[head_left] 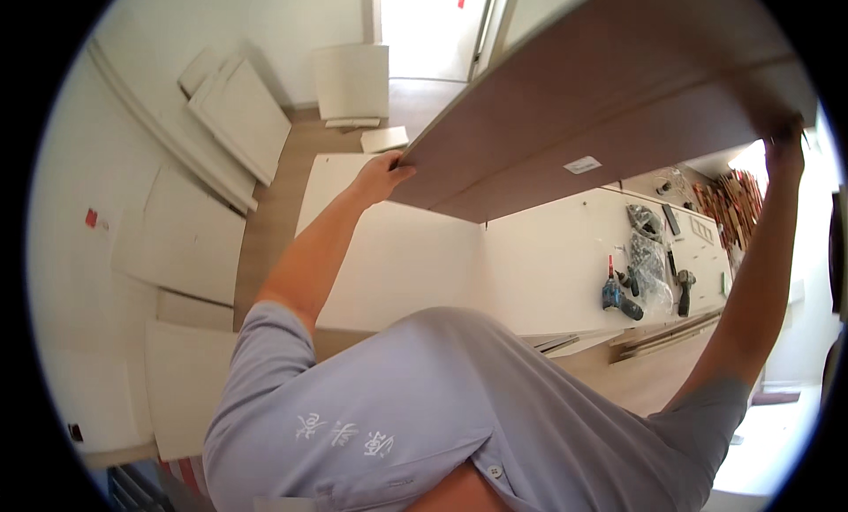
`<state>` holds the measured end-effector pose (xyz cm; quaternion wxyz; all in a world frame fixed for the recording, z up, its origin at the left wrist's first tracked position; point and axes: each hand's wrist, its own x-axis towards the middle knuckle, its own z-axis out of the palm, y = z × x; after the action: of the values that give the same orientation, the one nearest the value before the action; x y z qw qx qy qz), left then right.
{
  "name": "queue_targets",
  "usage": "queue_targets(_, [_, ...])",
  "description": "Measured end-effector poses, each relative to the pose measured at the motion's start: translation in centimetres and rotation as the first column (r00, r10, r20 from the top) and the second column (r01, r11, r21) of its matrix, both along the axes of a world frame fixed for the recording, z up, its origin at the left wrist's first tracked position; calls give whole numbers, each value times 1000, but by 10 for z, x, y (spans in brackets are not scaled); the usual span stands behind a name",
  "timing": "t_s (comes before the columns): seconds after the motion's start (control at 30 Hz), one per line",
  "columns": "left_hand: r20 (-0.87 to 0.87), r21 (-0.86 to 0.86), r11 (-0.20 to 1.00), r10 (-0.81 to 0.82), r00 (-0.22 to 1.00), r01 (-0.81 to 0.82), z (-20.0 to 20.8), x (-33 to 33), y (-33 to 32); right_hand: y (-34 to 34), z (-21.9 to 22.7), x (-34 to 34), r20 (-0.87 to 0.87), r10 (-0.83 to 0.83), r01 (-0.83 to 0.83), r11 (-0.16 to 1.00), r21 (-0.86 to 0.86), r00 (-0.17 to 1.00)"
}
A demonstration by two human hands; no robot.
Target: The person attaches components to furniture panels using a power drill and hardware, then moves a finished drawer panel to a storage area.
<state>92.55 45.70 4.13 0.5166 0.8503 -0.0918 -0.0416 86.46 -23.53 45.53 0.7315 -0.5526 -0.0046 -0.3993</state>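
A large brown panel (565, 97) is raised and tilted in front of me, with a small white label (583, 165) on the face turned my way. My left hand (382, 178) is closed on its lower left corner, thumb against this face. At the far right end my right hand (783, 134) grips the other edge; its fingers are dark and partly hidden. Below the panel lie white boards (397, 256), lower than my hands. On their right part are a blue cordless drill (621, 298), a dark power tool (685, 291) and clear plastic bags of hardware (647, 247).
White panels (238, 114) lean on the left wall, with more boards (190, 371) lower down. Another board (352, 81) stands by the back wall near a bright doorway (428, 30). Reddish-brown strips (738, 207) are piled at the right, and long strips (658, 335) lie on the floor.
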Motion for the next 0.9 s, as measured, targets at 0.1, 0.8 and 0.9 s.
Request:
queue_targets(0.1, [-86,-14,999,40,996,-42,-24,8,-14,-57,-31,-7,-52,-46,47,999,18,998])
queue_targets(0.8, [-510,-663,614,48,859,-428,-190,39,-163,-278,-299,-133,-151,-309,342,791,508,939])
queue_targets(0.9, [-458,-685,607,72,886,-403,-182,28,-172,-293,-327,-148,-207,-390,427,647,632,897])
